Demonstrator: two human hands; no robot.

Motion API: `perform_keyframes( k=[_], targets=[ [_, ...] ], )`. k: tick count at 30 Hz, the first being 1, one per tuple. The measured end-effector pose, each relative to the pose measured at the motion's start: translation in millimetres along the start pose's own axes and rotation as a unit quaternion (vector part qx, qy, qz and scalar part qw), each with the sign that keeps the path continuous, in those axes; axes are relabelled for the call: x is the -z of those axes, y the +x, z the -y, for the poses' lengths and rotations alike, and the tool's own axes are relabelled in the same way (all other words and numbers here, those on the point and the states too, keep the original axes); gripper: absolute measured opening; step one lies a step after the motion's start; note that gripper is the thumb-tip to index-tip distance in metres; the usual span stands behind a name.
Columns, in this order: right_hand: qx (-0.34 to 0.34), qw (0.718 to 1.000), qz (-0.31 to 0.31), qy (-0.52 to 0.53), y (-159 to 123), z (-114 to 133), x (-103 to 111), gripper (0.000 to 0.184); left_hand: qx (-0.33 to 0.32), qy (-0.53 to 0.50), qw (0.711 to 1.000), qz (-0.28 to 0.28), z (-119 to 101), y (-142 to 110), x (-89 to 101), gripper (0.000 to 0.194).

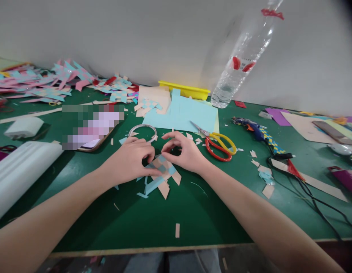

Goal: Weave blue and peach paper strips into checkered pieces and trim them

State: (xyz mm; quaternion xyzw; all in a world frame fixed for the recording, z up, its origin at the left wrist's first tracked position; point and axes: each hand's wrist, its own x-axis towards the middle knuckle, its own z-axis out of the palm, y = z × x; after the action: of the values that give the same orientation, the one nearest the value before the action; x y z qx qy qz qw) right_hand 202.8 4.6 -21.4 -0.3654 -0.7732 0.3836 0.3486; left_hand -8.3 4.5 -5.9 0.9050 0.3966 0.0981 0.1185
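Note:
A small woven piece of pale pink and light blue paper strips (164, 167) lies on the green table in front of me, with loose strip ends pointing towards me. My left hand (133, 157) holds its left side, thumb laid on the weave and fingers curled. At its top edge, my right hand (186, 151) pinches between thumb and a fingertip, the index finger raised above. The exact spot of that pinch is too small to make out. Just beyond the hands lies a roll of clear tape (142, 126), partly behind the left hand.
Red-and-yellow-handled scissors (220, 146) lie right of my hands. Light blue sheets (190, 113), a yellow tray (184, 90) and a tilted plastic bottle (235, 68) stand behind. Left are a phone (99, 131), a white charger (24, 127) and heaped woven strips (36, 81). Cables (309, 197) run at right.

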Motion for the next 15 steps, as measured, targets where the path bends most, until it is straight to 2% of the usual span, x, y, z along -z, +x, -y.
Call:
perform_keyframes(
  k=[3, 8, 15],
  targets=[
    [0.001, 0.998, 0.014, 0.062, 0.7, -3.5, -0.6, 0.044, 0.009, -0.008, 1.0, -0.004, 0.1, -0.3, -0.6, 0.051],
    [-0.006, 0.996, -0.007, 0.091, 1.8, -5.4, -0.4, 0.044, 0.061, -0.075, 0.994, -0.061, 2.1, -0.5, -2.8, 0.042],
    [0.011, 0.992, -0.053, 0.113, 2.2, -3.2, -1.9, 0.033, 0.133, -0.21, 0.968, -0.025, 1.3, -0.8, -2.1, 0.032]
  ],
)
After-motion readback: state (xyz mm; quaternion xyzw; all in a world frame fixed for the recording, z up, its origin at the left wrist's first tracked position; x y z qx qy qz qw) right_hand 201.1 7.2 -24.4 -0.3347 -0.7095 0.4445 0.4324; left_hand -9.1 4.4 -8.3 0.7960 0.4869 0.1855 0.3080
